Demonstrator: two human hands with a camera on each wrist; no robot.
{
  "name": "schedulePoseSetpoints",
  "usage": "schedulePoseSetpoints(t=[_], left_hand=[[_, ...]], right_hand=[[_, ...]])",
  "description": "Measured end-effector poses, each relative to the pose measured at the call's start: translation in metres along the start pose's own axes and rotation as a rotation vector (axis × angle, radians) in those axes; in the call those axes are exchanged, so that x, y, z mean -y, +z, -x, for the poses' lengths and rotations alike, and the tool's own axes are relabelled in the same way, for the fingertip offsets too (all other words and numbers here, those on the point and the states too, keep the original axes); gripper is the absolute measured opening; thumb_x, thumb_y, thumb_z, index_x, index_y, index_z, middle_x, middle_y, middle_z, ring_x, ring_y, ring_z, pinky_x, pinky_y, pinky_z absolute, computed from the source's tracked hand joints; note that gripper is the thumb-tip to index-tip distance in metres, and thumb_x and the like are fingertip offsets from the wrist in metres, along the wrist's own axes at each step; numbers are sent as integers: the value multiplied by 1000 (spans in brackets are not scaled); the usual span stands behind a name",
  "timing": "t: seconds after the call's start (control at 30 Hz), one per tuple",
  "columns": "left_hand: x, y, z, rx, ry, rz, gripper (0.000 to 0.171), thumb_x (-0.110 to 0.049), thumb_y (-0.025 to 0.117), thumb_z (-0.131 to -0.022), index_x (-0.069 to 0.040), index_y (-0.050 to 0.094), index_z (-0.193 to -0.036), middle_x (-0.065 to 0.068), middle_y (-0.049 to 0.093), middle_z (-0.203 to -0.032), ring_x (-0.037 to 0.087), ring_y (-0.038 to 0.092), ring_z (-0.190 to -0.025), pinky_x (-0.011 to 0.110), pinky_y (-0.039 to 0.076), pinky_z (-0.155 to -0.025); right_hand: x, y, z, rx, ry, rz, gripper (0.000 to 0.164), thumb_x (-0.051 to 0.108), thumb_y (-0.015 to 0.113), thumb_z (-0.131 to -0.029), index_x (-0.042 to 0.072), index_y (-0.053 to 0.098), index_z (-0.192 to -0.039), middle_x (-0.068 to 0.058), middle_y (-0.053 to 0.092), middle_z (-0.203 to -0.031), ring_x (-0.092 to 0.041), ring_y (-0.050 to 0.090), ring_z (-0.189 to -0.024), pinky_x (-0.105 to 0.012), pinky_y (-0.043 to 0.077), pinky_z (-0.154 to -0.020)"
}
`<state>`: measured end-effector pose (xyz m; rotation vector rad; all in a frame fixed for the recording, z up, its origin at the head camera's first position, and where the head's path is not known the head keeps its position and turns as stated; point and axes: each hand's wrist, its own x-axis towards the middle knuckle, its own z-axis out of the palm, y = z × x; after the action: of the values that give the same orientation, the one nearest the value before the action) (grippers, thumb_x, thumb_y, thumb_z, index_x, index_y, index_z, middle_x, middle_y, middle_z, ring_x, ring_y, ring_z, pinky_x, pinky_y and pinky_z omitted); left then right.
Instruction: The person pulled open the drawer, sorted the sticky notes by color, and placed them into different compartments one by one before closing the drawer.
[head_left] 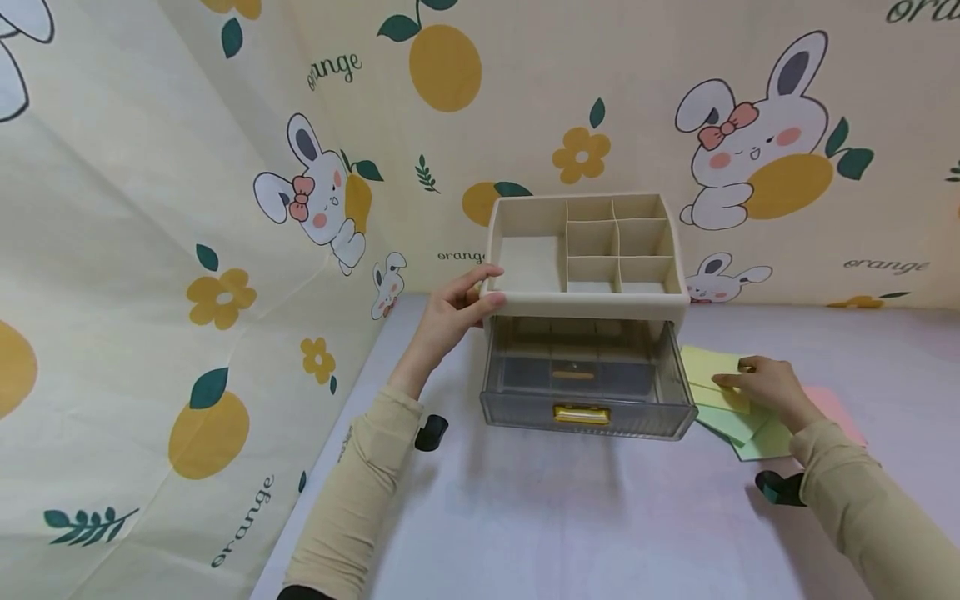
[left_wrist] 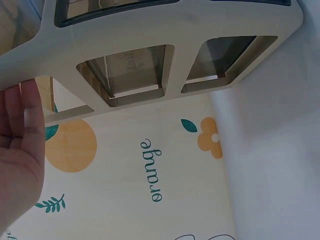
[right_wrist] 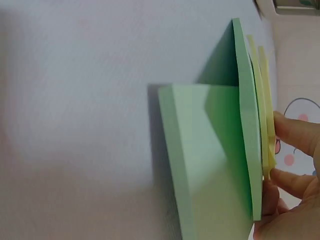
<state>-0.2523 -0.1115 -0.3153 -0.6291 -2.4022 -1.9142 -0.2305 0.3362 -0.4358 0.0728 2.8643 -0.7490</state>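
Observation:
A cream desktop organizer stands at the back, its clear grey drawer pulled out toward the front. My left hand holds the organizer's left front corner, thumb on the front rim and a finger on the top edge. In the left wrist view, fingers lie along the side frame. To the right of the drawer, my right hand pinches yellow sticky notes at their right edge. Green sticky notes lie beneath and in front; one green pad tilts up beside the yellow ones.
Pink sticky notes lie partly behind the right hand. The organizer's top has one large compartment and several small ones. A patterned cloth hangs behind and at the left. The table has a pale cover.

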Motion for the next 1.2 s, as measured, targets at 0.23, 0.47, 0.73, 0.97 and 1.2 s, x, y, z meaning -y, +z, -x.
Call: schedulePoseSetpoints(t=[0.23,0.47,0.73,0.97,1.2], left_hand=[[2,0,0,-1,-3,3,35,-25,65,-88,-25,58,-123,3,55,-81,15,51,-82,28,48,-69],[2,-1,1,-9,11,19,35,-25,66,-87,-23,59,-122,1,54,-75,13,51,-76,27,46,-67],[0,0,-1,-10,20,3,34,-24,66,-88,-24,60,-121,1,49,-69,13,48,-73,30,46,-66],[0,1,-1,-4,22,9,34,-21,65,-88,-22,59,-122,1,51,-71,13,49,-74,34,47,-69],[0,1,0,-9,9,13,35,-21,65,-88,-21,59,-123,1,52,-73,13,49,-75,29,46,-68]], right_hand=[[3,-1,-2,44,111,-129,69,41,51,-91,-14,38,-131,-42,29,-134,-57,32,-117,-56,35,-91],[9,7,-3,-35,191,-291,66,37,57,-89,-11,39,-130,-37,36,-131,-41,42,-104,-32,34,-70],[11,10,13,-195,111,-270,56,40,50,-93,-9,49,-121,-32,49,-120,-29,45,-90,-28,35,-64],[7,4,25,-223,38,-248,52,43,50,-94,-6,49,-113,-19,55,-101,-1,50,-67,-23,43,-55],[1,-3,37,-279,-56,-195,47,37,47,-97,-7,45,-113,-20,61,-95,10,50,-62,-20,40,-54]])
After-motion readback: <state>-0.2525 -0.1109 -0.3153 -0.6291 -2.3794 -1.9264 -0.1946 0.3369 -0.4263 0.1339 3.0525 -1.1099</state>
